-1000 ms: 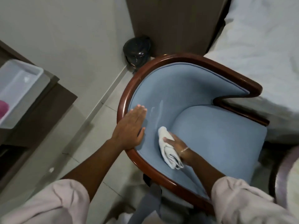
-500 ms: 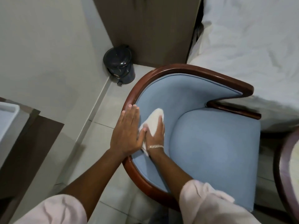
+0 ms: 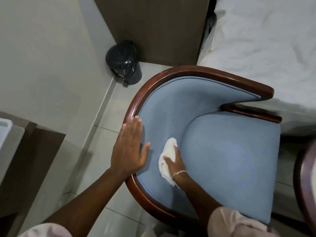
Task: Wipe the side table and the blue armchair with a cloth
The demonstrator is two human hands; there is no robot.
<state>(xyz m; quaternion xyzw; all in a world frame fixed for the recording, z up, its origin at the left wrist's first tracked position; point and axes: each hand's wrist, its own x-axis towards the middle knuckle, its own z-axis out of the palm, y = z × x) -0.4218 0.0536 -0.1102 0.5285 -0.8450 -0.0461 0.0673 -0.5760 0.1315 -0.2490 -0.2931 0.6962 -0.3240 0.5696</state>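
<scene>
The blue armchair (image 3: 230, 151) with a curved dark wooden rim fills the middle of the head view. My right hand (image 3: 174, 164) presses a crumpled white cloth (image 3: 168, 156) against the inner blue backrest, low down where it meets the seat cushion. My left hand (image 3: 130, 144) lies flat with fingers spread on the left wooden rim and the edge of the padding, holding nothing. A rounded dark wooden edge (image 3: 306, 182) at the far right may be the side table; most of it is out of frame.
A small black pedal bin (image 3: 123, 63) stands on the tiled floor against the wall behind the chair. A dark wooden cabinet (image 3: 153, 26) is at the back, a white bed (image 3: 265, 48) at right, a dark wooden counter (image 3: 32, 159) at left.
My right hand has dragged the cloth down the backrest, from up beside my left hand to the seat crease. My left hand stays on the rim.
</scene>
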